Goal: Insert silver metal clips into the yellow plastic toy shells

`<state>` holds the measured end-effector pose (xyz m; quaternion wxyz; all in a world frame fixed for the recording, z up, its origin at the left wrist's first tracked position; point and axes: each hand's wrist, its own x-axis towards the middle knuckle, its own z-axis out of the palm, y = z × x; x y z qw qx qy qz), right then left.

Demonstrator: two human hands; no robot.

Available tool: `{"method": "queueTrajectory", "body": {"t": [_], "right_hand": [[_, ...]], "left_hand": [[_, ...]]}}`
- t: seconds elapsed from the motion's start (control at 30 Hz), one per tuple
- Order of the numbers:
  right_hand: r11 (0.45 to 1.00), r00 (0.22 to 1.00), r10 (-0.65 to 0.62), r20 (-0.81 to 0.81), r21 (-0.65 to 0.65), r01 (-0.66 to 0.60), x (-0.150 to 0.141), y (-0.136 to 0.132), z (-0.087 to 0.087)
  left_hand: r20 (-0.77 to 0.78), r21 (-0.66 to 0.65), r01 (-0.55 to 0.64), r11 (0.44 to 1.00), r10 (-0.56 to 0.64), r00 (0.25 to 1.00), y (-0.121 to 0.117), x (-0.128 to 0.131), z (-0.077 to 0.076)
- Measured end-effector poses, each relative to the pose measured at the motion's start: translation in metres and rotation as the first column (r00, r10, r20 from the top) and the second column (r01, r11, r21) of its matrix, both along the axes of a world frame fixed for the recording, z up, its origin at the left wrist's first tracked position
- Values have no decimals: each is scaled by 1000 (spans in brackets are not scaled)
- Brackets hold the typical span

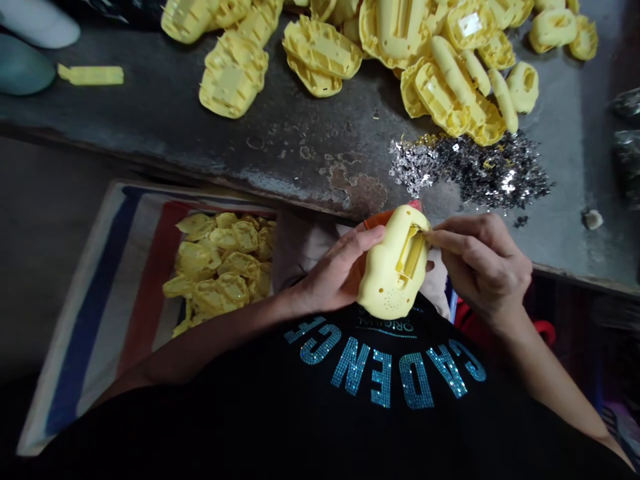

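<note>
A yellow plastic toy shell [387, 293] with an open battery slot and a patch of small speaker holes is tilted in front of my chest. My left hand [337, 270] grips it from the left side, thumb on its upper face. The fingertips of my right hand [483, 263] are pinched together at the upper right edge of the slot. Whatever they pinch is too small to make out. Just beyond the shell, on the table, lies a heap of small shiny metal contact plates [507, 177].
Many yellow shell halves [233, 77] are piled along the far side of the dark worktable [300, 157]. At lower left, a striped woven sack [133, 267] holds more yellow pieces [220, 267]. A yellow strip [97, 75] lies far left. A small whitish lump [593, 219] sits at right.
</note>
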<state>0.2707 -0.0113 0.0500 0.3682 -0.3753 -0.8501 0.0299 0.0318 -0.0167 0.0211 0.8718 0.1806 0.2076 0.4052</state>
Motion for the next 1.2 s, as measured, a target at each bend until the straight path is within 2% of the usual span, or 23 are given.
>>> {"method": "queueTrajectory", "body": {"t": [0.13,0.23,0.43,0.53,0.67,0.73,0.83,0.9,0.97,1.03,1.1,1.2], "right_hand": [[988,995,9,-96,-156,-24,-1,4,7],[949,979,-27,-204,-314,-40,3,15,18],[859,987,110,-120,-488,-155,3,40,43],[831,985,130,-112,-530,-170,1,46,45],[770,973,131,-188,-600,-219,-1,46,39],[782,968,112,-222,-581,-224,-1,44,36],[882,978,93,-189,-440,-169,-3,37,34],[930,987,99,-129,-340,-138,-4,33,33],[954,995,80,-65,-285,-96,-7,30,32],[953,998,57,-21,-296,-60,-8,29,32],[923,998,61,-28,-378,-67,-9,30,35],[814,980,71,-186,-558,-165,-3,39,42]], "left_hand": [[21,-32,60,998,-59,998,2,-1,0],[24,-41,82,996,-82,996,2,-2,-1],[-27,-2,17,1000,-17,999,-1,0,3],[-16,-16,47,999,-47,999,-1,-1,5],[-49,-42,29,999,-31,998,-1,-2,5],[-36,-52,58,997,-60,998,0,-3,6],[0,-44,76,996,-76,997,2,-1,7],[6,-29,36,999,-35,999,3,1,8],[-17,-30,-14,999,13,1000,3,3,8],[-59,-38,-52,998,50,997,2,4,6],[-88,-38,-61,997,57,994,1,4,3],[-116,-44,-54,998,49,992,-1,3,-2]]}}
